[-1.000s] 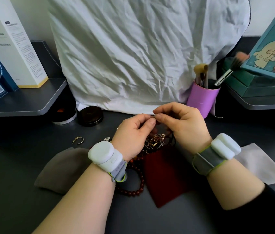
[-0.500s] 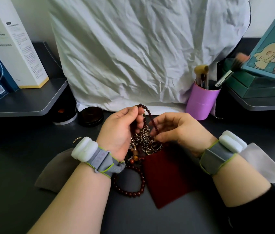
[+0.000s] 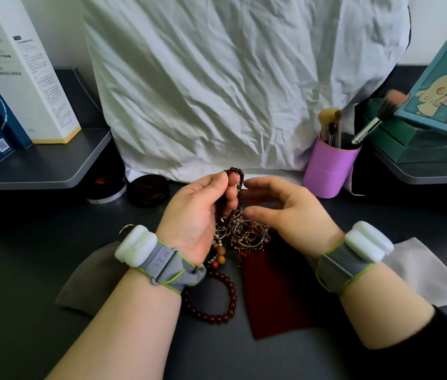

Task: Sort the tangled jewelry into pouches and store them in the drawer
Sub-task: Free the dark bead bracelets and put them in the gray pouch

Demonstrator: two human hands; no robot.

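Observation:
My left hand [image 3: 199, 212] grips a dark red bead strand [image 3: 235, 172] and lifts it above the dark desk. A tangle of metal rings and chains [image 3: 247, 235] hangs from the strand between both hands. My right hand [image 3: 285, 212] hovers beside the tangle with fingers relaxed and spread, holding nothing. A red bead bracelet [image 3: 217, 300] lies on the desk under my left wrist. A dark red pouch [image 3: 277, 294] lies flat below the tangle. A grey pouch [image 3: 88, 281] lies at the left, a white pouch [image 3: 425, 275] at the right.
A small ring [image 3: 126, 228] lies left of my left wrist. Two round dark jars [image 3: 148, 190] stand behind the hands. A purple cup with brushes [image 3: 329, 171] stands at the right. Crumpled white cloth [image 3: 230, 86] covers the back. Raised shelves with boxes [image 3: 38, 163] flank both sides.
My left hand has lifted the bead strand and tangle higher. My right hand has let go of the jewelry and opened its fingers beside it.

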